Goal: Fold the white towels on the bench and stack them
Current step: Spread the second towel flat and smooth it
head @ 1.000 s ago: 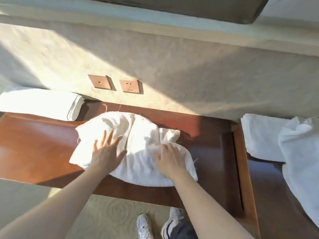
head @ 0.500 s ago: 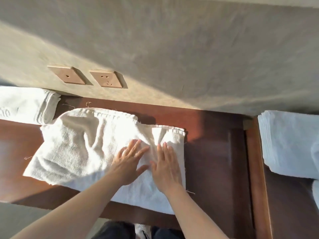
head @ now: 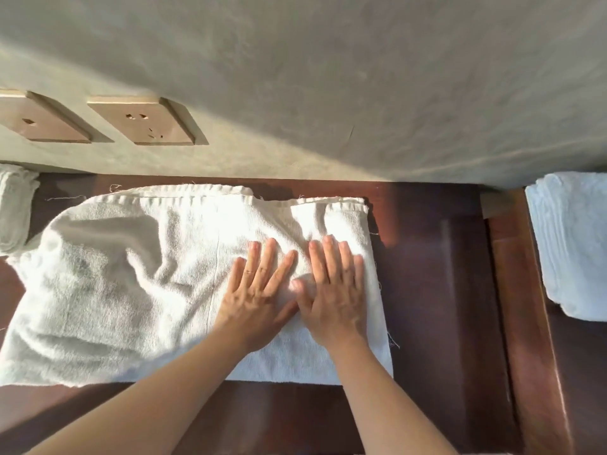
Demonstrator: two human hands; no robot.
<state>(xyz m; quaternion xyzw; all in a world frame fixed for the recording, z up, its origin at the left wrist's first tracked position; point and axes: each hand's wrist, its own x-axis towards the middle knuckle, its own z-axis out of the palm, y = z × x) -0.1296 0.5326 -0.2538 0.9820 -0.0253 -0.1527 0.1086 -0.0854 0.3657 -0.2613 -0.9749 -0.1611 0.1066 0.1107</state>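
Note:
A white towel (head: 131, 284) lies spread across the dark wooden bench (head: 437, 290), wrinkled on its left half and flatter on its right. My left hand (head: 259, 293) presses flat on the towel's right part with straight, spread fingers. Right beside it, my right hand (head: 335, 290) lies flat on the towel too, thumbs nearly touching. A folded white towel (head: 14, 208) sits at the bench's far left end, mostly cut off by the frame. More folded white towels (head: 574, 244) rest at the right.
A grey wall (head: 328, 77) rises directly behind the bench, with two tan socket plates (head: 141, 124) at the upper left. A raised wooden divider (head: 519, 307) separates the bench from the right-hand surface holding the towels.
The bunched towel has been spread out flat along the bench. My left hand moved from the towel's left side to beside my right hand. The view has come closer.

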